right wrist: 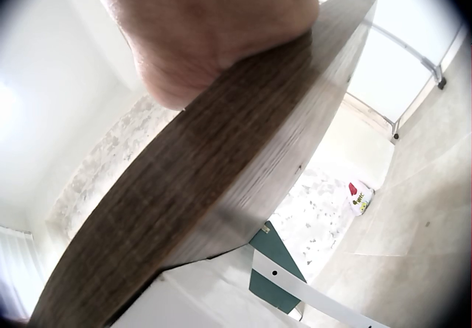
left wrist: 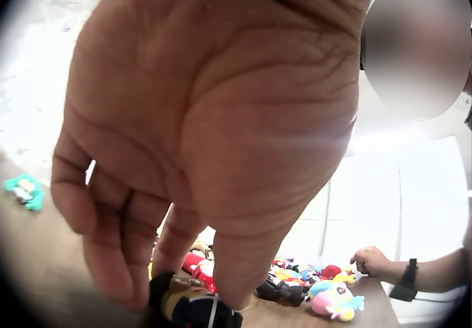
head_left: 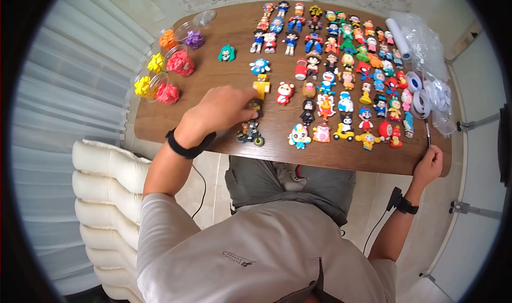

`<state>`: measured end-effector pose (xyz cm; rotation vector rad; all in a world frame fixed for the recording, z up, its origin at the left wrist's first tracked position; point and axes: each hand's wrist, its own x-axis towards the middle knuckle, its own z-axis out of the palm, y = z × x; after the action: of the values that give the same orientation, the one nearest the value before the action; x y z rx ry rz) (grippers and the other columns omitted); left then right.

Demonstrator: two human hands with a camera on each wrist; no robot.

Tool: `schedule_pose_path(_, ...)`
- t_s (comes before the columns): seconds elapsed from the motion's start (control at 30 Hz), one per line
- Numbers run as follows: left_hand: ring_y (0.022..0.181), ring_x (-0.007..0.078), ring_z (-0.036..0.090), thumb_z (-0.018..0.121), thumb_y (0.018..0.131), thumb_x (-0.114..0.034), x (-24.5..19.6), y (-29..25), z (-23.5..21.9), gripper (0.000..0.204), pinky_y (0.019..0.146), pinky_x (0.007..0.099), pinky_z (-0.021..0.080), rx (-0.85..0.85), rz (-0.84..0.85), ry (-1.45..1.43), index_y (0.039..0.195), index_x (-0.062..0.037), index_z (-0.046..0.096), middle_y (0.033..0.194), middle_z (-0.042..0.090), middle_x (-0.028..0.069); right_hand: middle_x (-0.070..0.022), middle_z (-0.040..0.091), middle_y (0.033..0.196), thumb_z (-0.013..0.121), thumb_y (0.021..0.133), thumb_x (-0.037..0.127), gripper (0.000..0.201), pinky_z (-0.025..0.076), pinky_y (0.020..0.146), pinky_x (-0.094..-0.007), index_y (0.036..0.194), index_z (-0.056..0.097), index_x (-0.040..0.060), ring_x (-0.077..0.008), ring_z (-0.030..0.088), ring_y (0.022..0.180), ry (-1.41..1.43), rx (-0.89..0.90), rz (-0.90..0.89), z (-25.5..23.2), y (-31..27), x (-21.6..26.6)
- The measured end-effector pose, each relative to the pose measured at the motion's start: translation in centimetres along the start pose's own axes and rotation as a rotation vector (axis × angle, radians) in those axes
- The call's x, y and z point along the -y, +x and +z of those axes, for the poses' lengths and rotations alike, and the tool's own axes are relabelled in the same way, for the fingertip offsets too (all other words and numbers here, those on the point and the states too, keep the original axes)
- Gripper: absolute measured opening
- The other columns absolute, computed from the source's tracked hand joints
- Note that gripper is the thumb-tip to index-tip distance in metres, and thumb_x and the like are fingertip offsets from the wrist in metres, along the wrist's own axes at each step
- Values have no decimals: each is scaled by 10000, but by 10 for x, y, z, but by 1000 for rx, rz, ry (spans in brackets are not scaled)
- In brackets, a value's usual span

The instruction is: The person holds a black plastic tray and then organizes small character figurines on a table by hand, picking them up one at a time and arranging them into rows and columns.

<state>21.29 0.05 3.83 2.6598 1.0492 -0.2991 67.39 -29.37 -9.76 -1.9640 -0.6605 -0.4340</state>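
My left hand (head_left: 224, 108) reaches over the table's front left part and pinches a small dark toy figure (head_left: 256, 109) between thumb and fingers. In the left wrist view that figure (left wrist: 193, 304) shows at the fingertips, partly cut off by the frame. Just in front of it stands a toy motorcycle (head_left: 250, 134); a yellow blocky figure (head_left: 261, 86) lies right behind. At the front right edge my right hand (head_left: 429, 163) rests with fingers loosely curled. Close to its fingertips lies a thin stick with a dark end (head_left: 429, 136). The right wrist view shows only that hand's heel (right wrist: 214, 40) against the table edge.
Many toy figures stand in rows across the table's (head_left: 202, 81) middle and right. Clear cups with red bows (head_left: 180, 63) and other coloured bows are at the left. Tape rolls (head_left: 421, 103), a white roll (head_left: 398, 39) and clear plastic wrap (head_left: 424, 41) lie at the right.
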Motion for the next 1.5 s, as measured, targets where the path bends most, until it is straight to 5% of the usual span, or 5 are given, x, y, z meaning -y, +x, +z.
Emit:
schedule_pose_path(0.4,833,360,685,724,891,-271,2,0,3,388,721,472,516,-42,58,-5,1221,-93,624,855,711,129,56,454,682,648,951,175,167,378,586,-241,913,688,17,-50,418,644,35,-13,1,2,-2,4)
schedule_pose_path(0.7,956,367,680,719,886,-256,-10,72,-11,465,795,462,524,-211,218,40,1274,-43,575,984,711,173,52,486,705,642,955,171,166,380,599,-239,913,681,15,-54,434,657,32,-5,13,1,-2,6)
schedule_pose_path(0.77,978,369,677,719,887,-277,-18,91,-15,523,813,464,522,-164,185,11,1322,-49,540,1005,712,175,39,564,751,631,968,169,170,412,646,-233,942,689,11,-56,479,704,11,35,56,-2,-1,0)
schedule_pose_path(0.9,1004,375,673,728,886,-327,-29,127,-16,633,851,460,516,-24,98,-12,1405,-62,482,1024,714,179,62,431,670,651,954,183,175,344,567,-236,897,677,20,-46,395,630,64,-38,14,3,-2,7)
schedule_pose_path(1.5,964,345,674,679,935,-319,2,133,-13,394,843,432,519,-21,231,-124,1203,-32,647,993,703,177,59,450,697,636,960,157,153,368,599,-229,923,679,15,-49,407,654,104,-31,20,2,-3,6)
